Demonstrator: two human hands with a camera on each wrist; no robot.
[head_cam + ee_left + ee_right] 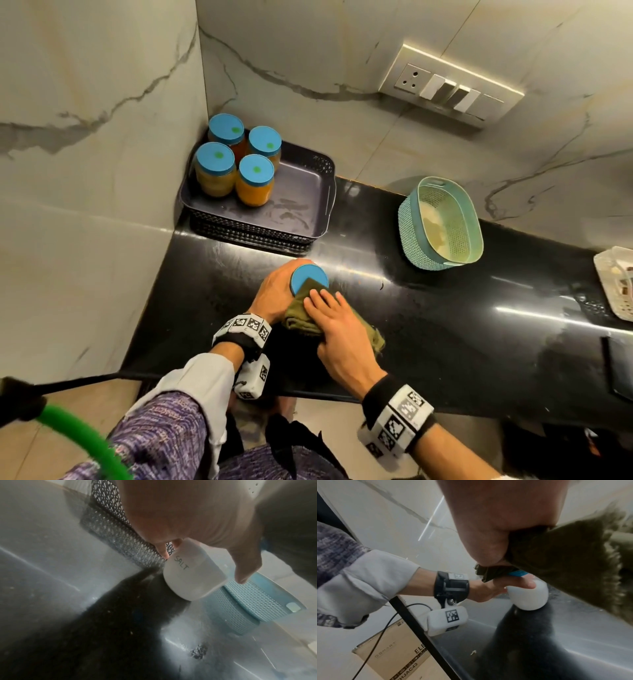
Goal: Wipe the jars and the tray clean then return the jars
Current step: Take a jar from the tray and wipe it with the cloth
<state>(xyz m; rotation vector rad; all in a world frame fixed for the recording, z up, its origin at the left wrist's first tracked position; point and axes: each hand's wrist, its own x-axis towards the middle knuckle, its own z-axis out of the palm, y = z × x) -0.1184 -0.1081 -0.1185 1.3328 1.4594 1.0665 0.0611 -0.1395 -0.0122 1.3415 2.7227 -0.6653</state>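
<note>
We are gripping the white, blue-lidded salt jar [309, 278] on the black bench [445, 308] with our left hand [274, 291], right-hand fingers [323, 299] pressing the olive cloth [298, 313] against it, apparently tilted, so it could slip.

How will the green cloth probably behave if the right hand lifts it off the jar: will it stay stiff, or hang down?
The green cloth will probably droop: it already folds and bunches under the right hand. It looks light, since it drapes over the salt jar without tipping it. Its frayed, fuzzy edge suggests it should not slip easily.
</note>
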